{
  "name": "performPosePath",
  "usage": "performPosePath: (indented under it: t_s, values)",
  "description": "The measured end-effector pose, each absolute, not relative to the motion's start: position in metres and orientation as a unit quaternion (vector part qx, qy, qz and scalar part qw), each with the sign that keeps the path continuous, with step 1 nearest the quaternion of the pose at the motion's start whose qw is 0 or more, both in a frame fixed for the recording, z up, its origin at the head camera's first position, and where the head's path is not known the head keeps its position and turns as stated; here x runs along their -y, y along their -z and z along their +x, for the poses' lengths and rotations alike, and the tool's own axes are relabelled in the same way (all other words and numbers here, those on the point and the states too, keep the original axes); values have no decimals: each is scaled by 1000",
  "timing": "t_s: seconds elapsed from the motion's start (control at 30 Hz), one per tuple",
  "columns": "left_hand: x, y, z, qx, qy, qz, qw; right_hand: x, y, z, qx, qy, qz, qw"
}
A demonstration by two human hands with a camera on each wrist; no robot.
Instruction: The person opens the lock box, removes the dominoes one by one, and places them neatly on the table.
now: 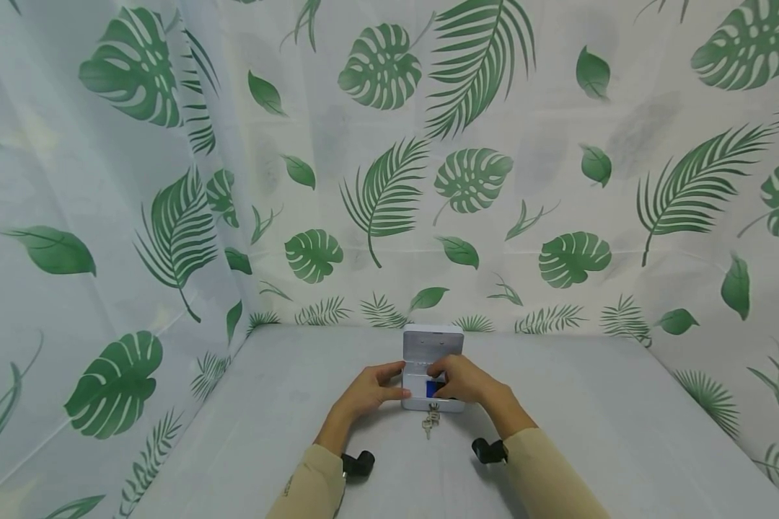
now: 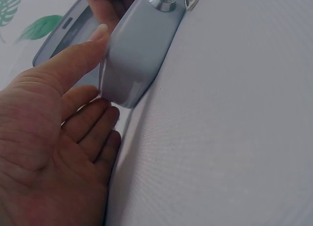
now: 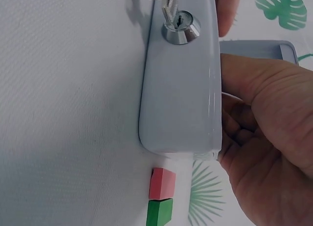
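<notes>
A pale grey metal box [image 1: 422, 404] stands on the table with its lid [image 1: 433, 344] raised. My left hand [image 1: 371, 389] is at the box's left end. Its thumb [image 2: 78, 59] lies straight at the rim, and its other fingers [image 2: 93, 123] rest loosely beside the left wall. My right hand [image 1: 470, 380] reaches over the front wall into the box. There its curled finger and thumb are at a blue piece [image 1: 432, 389] and hold it. In the right wrist view the box wall hides those fingertips. A key [image 3: 170, 8] sits at the front lock [image 3: 182, 33].
A red block [image 3: 162, 183] and a green block [image 3: 159, 212] lie beside the box's right end. More keys [image 1: 428, 427] hang on a ring from the lock. Leaf-patterned curtains [image 1: 389, 180] stand behind and left of the white table [image 1: 285, 404].
</notes>
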State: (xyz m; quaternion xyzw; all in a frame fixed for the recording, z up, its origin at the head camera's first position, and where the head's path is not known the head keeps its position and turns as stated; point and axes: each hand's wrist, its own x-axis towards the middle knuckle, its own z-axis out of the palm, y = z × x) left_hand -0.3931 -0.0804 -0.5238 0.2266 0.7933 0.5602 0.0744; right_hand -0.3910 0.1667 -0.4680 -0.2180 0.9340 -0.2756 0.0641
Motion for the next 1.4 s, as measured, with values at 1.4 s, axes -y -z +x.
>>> performPosePath:
  t_s: [1.4]
  values:
    - [81,522,-392,-787,-570,224,79,-184,453,-394,-913,293,-251,136]
